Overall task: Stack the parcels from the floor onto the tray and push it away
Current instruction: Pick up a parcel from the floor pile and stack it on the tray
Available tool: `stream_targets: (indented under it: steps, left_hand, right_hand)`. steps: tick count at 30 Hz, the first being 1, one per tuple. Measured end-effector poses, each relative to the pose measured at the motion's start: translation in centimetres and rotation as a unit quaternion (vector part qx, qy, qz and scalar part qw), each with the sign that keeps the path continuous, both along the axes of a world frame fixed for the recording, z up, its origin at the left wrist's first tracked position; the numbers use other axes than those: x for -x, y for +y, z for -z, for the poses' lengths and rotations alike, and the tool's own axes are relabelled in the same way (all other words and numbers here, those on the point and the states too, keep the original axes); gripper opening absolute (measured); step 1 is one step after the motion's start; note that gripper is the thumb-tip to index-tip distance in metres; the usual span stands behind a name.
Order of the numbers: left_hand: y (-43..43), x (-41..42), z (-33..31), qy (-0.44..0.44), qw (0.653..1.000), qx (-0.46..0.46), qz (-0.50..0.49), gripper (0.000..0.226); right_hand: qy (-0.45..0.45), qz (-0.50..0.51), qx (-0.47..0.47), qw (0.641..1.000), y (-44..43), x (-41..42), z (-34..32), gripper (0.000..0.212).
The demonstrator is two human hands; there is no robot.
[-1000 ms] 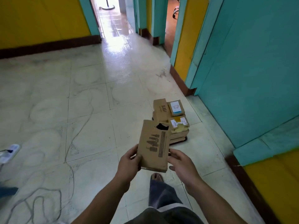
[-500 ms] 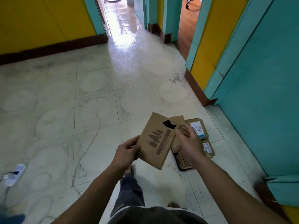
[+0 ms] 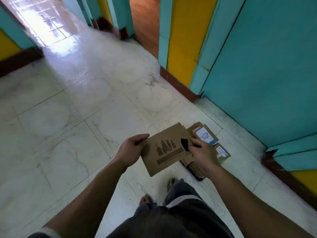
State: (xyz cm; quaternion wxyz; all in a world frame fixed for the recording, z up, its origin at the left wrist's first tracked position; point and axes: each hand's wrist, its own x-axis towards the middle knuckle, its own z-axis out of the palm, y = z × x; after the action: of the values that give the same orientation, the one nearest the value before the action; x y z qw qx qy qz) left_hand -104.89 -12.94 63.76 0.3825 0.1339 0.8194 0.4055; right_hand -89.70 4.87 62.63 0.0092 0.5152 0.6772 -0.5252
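Parcel [image 3: 164, 150] position? (Obs. 1)

Held off the floor [image 3: 85, 134] between both hands, printed face up, tilted. Its far right corner overlaps the stack [image 3: 205, 136] in view; contact with the stack: cannot tell. (Obs. 2)

Grip? (Obs. 1)

Right hand [image 3: 204, 155]: fingers [image 3: 195, 143] closed in a pinch on the right edge, beside a black hole in the card. Left hand [image 3: 132, 150]: thumb on top, the rest curled under the left edge, gripping. (Obs. 2)

Stack location? (Obs. 1)

On the floor near the teal wall [image 3: 257, 83]. Dark tray [image 3: 197, 174] edge shows beneath its near corner. (Obs. 2)
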Motion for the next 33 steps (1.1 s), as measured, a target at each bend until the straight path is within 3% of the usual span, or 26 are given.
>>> stream_targets:
  steps: [4, 8, 11, 14, 16, 18, 23, 28, 30, 33]
  left_hand:
    - [5.3, 4.1, 0.8, 0.005, 0.999, -0.008, 0.046, 0.035]
    - [9.6, 6.4, 2.5, -0.001, 0.999, 0.023, 0.041, 0.051]
    - [12.8, 7.6, 3.9, -0.035, 0.997, 0.050, 0.054, 0.058]
    - [15.3, 8.1, 5.2, -0.118, 0.989, 0.065, 0.055, 0.043]
    - [16.3, 8.2, 5.9, -0.122, 0.987, 0.083, 0.069, 0.029]
    - [17.8, 8.8, 7.0, -0.127, 0.983, 0.092, 0.099, 0.027]
    - [20.9, 10.9, 10.7, -0.129, 0.967, 0.119, 0.184, 0.029]
    - [22.5, 12.4, 19.3, -0.152, 0.927, 0.175, 0.295, 0.025]
    - [23.2, 12.4, 22.8, -0.143, 0.914, 0.196, 0.325, 0.040]
    - [25.5, 11.3, 25.7, -0.140, 0.912, 0.181, 0.339, 0.034]
  right_hand:
    - [-0.031, 0.091, 0.013, 0.995, 2.3, 1.6, 2.5, 0.030]
    - [-0.027, 0.188, 0.044, 0.981, 4.8, 3.2, 5.1, 0.015]
    - [-0.016, 0.251, 0.075, 0.965, 6.7, 4.1, 6.7, 0.016]
    - [-0.038, 0.313, 0.086, 0.945, 7.9, 4.6, 7.8, 0.029]
    - [-0.040, 0.332, 0.099, 0.937, 8.0, 4.8, 8.1, 0.026]
    - [-0.047, 0.340, 0.106, 0.933, 8.2, 5.1, 8.8, 0.018]
    - [-0.077, 0.390, 0.141, 0.907, 7.9, 5.5, 11.9, 0.027]
    - [-0.083, 0.489, 0.163, 0.853, 6.0, 5.7, 17.5, 0.027]
    - [-0.080, 0.520, 0.168, 0.834, 5.6, 5.8, 20.2, 0.028]
    - [-0.069, 0.558, 0.168, 0.810, 5.4, 5.8, 24.6, 0.027]
